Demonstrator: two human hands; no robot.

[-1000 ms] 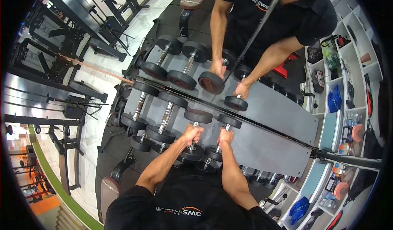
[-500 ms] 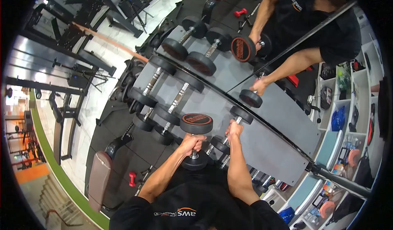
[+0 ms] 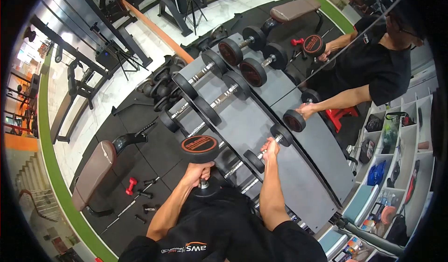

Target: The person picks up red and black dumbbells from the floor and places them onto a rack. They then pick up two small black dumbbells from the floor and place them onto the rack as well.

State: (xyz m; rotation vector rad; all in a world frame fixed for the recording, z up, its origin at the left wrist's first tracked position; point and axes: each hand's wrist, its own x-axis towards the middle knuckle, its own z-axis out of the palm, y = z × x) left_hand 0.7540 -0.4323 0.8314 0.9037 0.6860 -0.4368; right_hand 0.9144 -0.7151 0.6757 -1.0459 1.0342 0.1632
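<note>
My left hand (image 3: 198, 173) is wrapped round the handle of a large black dumbbell (image 3: 199, 149), held upright close to my chest. Its top end carries an orange-ringed face with lettering; the lower end rests near my black shirt. My right hand (image 3: 270, 149) grips the chrome handle of a smaller dumbbell (image 3: 282, 134), slanting across the grey rack top. One of its heads points toward the mirror, the other toward my left hand. Beyond my hands, two larger dumbbells, one of them a chrome-handled dumbbell (image 3: 224, 96), lie on the grey rack top (image 3: 298, 182).
A mirror (image 3: 322, 145) stands along the rack's far edge, reflecting my arms and the weights. Left of me are a brown padded bench (image 3: 94, 173) and a small red dumbbell (image 3: 131, 186) on the black floor. White cubbies (image 3: 368, 201) hold bags at the right.
My view has turned, so the rack and bench sit differently in it. The large dumbbell has shifted left in view; the smaller one now slants more across the rack top. Both remain held.
</note>
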